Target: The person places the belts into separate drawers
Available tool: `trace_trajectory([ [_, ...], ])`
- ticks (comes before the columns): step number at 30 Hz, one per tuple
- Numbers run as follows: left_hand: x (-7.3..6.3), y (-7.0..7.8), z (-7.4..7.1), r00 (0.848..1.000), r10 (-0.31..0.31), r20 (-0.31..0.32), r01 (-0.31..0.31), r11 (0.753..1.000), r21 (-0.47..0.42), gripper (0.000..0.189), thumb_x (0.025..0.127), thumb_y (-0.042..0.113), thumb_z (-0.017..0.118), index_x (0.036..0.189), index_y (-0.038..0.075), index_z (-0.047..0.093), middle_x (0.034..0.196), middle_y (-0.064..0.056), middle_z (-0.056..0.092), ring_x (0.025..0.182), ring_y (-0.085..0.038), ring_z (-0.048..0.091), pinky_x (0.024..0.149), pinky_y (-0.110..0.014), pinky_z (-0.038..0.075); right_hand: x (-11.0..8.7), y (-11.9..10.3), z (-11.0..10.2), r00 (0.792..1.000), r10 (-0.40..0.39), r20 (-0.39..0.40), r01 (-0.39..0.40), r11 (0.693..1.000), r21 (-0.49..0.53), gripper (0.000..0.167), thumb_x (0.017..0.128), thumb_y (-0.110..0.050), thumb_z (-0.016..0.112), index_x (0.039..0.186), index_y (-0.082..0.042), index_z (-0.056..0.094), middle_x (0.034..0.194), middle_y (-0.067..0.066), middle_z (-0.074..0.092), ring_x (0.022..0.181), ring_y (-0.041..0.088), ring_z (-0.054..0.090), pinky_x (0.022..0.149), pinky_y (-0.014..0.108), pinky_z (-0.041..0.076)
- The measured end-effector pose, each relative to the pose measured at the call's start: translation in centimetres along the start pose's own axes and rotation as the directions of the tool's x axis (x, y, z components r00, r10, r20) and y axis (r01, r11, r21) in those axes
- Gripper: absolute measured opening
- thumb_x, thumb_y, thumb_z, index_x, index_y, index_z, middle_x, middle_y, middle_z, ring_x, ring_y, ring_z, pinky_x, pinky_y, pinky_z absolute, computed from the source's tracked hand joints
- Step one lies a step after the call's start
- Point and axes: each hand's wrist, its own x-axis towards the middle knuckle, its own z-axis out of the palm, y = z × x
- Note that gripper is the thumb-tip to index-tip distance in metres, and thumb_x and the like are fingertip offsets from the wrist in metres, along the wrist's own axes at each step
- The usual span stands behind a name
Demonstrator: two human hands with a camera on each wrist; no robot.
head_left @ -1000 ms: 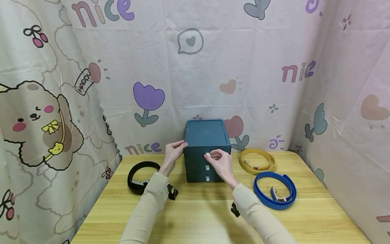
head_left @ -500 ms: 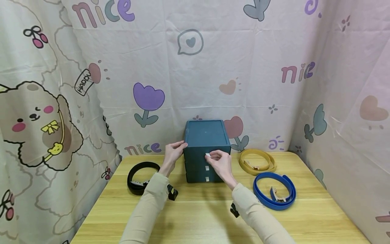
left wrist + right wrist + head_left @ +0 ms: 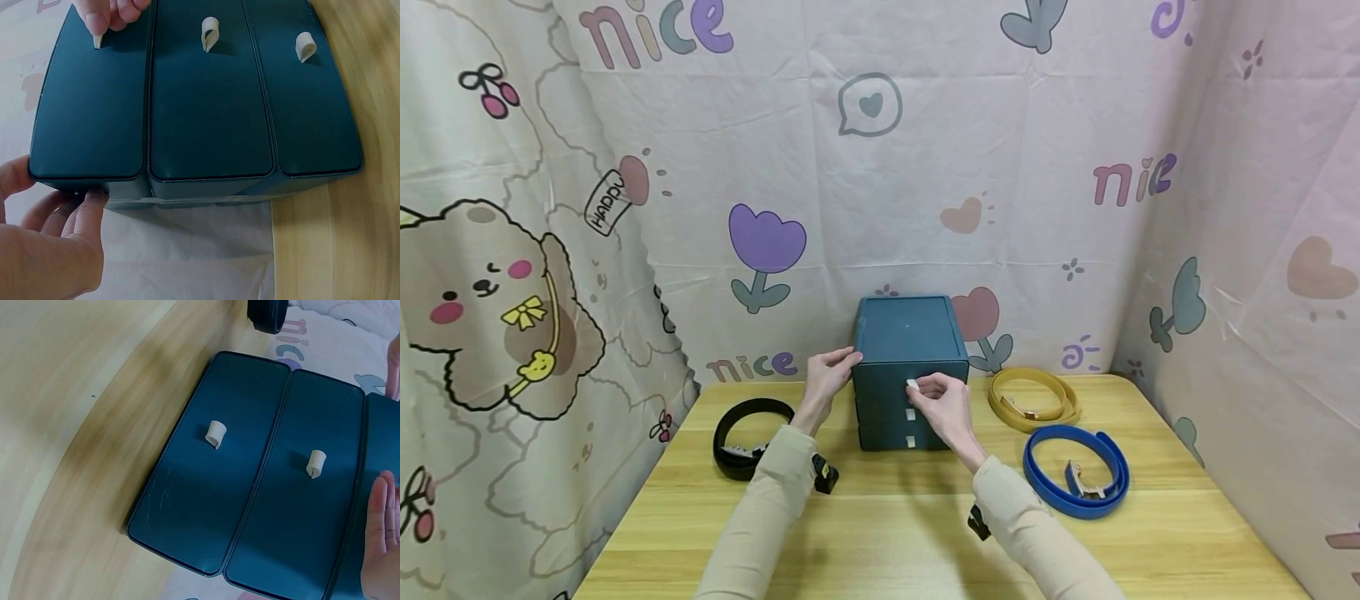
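Observation:
A dark teal drawer box with three stacked drawers stands at the back middle of the table. Each drawer front has a small white pull tab; the middle tab and bottom tab hang free. My right hand pinches the top drawer's tab between thumb and fingers. At the box's upper left front corner, my left hand grips the edge, thumb at the top and bent fingers against the side. In the right wrist view the right hand hides much of the top drawer.
A coiled black belt lies left of the box, partly behind the left forearm. To the right are a coiled yellow belt and a coiled blue belt with metal buckles. A printed cloth hangs behind the wooden table.
My right hand and the top tab have shifted very slightly down and toward me, and a thin seam shows above the top drawer. The left hand keeps its grip on the corner.

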Motion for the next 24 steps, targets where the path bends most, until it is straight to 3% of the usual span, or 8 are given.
trace_trajectory([
  [3,0.0,0.0,0.0,1.0,0.001,0.001,-0.001,1.0,-0.006,0.043,0.097,0.019,0.068,0.134,-0.001,0.063,0.14,-0.024,0.06,0.13,-0.035,0.058,0.112,-0.047,0.045,-0.2,0.1,0.0,1.0,0.0,-0.001,0.0,1.0,0.013,0.011,0.084,-0.008,0.081,0.09,0.0,0.076,0.084,0.017,0.078,0.072,0.022,0.075,0.066,0.013,0.056],
  [10,0.0,0.0,0.0,1.0,0.008,-0.002,-0.008,1.0,-0.003,0.043,0.096,0.019,0.068,0.133,-0.001,0.064,0.14,-0.025,0.06,0.127,-0.033,0.06,0.111,-0.046,0.046,-0.6,0.5,-0.1,1.0,-0.006,0.007,0.006,0.998,0.056,0.012,0.084,-0.009,0.081,0.092,0.0,0.077,0.086,0.019,0.077,0.075,0.028,0.075,0.065,0.012,0.053],
  [19,0.1,0.0,0.1,1.0,-0.004,-0.018,0.004,1.0,-0.004,0.041,0.096,0.018,0.069,0.132,0.0,0.065,0.139,-0.022,0.062,0.126,-0.028,0.06,0.11,-0.045,0.048,-1.1,0.2,-0.3,1.0,-0.002,-0.005,0.002,0.999,0.035,0.011,0.083,-0.009,0.082,0.09,-0.002,0.077,0.086,0.016,0.078,0.07,0.009,0.07,0.064,0.014,0.054],
  [24,0.0,0.0,0.1,1.0,-0.004,-0.021,0.004,1.0,-0.003,0.04,0.096,0.018,0.069,0.132,0.001,0.066,0.137,-0.022,0.063,0.121,-0.024,0.062,0.108,-0.043,0.05,-1.5,0.2,-0.3,1.0,-0.011,-0.008,0.011,0.998,0.054,0.011,0.083,-0.008,0.082,0.091,-0.001,0.077,0.087,0.017,0.078,0.071,0.01,0.071,0.066,0.014,0.055],
])
